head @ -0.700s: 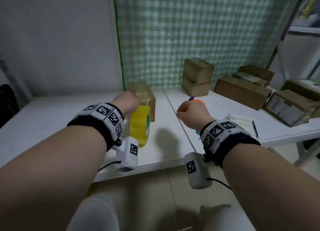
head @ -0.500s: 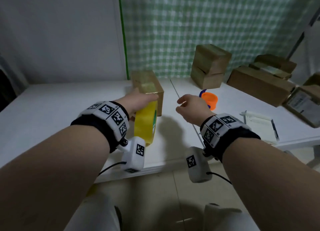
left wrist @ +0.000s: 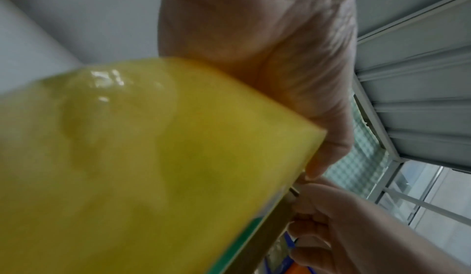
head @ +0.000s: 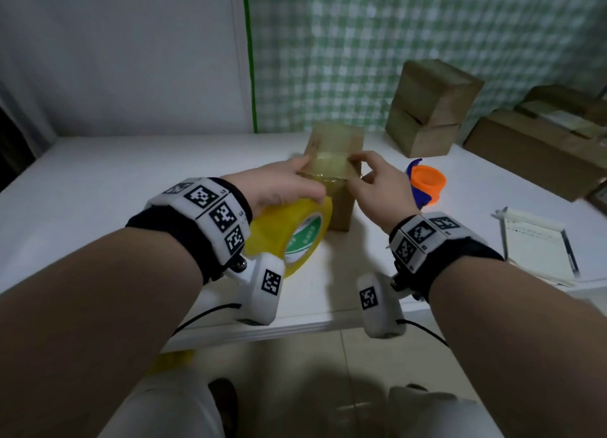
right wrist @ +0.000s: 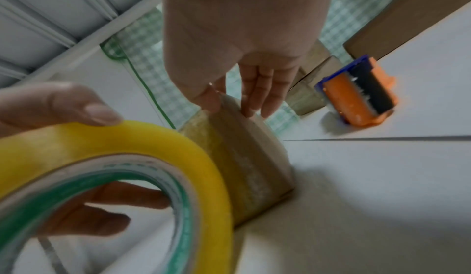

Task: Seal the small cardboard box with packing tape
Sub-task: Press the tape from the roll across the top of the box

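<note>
One small cardboard box [head: 335,171] is sitting on the white worktop [head: 115,175], close to the front edge and right between the two hands. The left hand [head: 279,188] is gripping one yellow roll of packing tape [head: 295,234], fingers hooked through the core and thumb over the outer rim, holding the roll up against the near face of the box. A strip of tape [head: 330,165] is running from the roll up over the box's near top edge. The right hand [head: 377,191] is pressing that strip down at the top right corner of the box, with the thumb and the fingers both on it; from the right wrist view the fingers [right wrist: 257,88] are looking fairly straight, so that grip is flat on the tape rather than wrapped round anything. Just to the right of the box there's one orange and blue tape dispenser [head: 425,184] lying on the worktop. Further back there are two more boxes stacked [head: 427,106] one on the other, and a few more cardboard boxes [head: 532,152] over on the far right, kinda blurry so I'm not counting those exactly. One notepad [head: 535,244] is lying near the right edge.
</note>
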Demonstrator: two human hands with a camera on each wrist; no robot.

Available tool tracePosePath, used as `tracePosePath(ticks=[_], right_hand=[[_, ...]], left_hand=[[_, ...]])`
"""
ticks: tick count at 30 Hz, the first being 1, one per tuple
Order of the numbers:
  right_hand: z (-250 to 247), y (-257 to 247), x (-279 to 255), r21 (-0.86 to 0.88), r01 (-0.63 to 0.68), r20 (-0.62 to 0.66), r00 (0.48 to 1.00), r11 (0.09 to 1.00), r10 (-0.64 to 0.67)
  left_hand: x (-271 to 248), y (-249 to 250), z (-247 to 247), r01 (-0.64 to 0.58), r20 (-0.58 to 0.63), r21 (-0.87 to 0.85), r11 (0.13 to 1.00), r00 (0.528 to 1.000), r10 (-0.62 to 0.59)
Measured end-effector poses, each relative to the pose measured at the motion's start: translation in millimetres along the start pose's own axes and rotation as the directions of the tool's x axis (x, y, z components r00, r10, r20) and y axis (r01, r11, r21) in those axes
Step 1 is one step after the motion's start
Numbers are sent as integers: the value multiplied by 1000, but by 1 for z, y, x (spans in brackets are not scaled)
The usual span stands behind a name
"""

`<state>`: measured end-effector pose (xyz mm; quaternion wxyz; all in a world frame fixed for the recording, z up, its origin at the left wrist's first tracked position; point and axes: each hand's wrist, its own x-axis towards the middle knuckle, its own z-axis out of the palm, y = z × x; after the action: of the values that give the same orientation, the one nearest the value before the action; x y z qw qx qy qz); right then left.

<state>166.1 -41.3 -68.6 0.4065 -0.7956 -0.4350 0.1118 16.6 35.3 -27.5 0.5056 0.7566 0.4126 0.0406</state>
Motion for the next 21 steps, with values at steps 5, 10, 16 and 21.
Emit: tracePosePath(ticks=[5, 10, 16, 21], right_hand=[[-8, 2, -20, 39, 31, -22, 999, 999, -30], [-13, -3, -28, -27, 54, -94, 994, 998, -56], [-13, -11, -19, -321, 250, -93, 952, 914, -293], [-4, -14, -10, -387, 347, 257, 930, 855, -262]], left_hand=[[-14, 4, 1, -53, -17, 142, 988, 998, 56], [-24, 7, 2, -76, 11, 227, 971, 997, 76], [-28, 7, 4, -57, -19, 280, 958, 998, 65], [-27, 7, 6, -37, -85, 329, 944, 994, 69]])
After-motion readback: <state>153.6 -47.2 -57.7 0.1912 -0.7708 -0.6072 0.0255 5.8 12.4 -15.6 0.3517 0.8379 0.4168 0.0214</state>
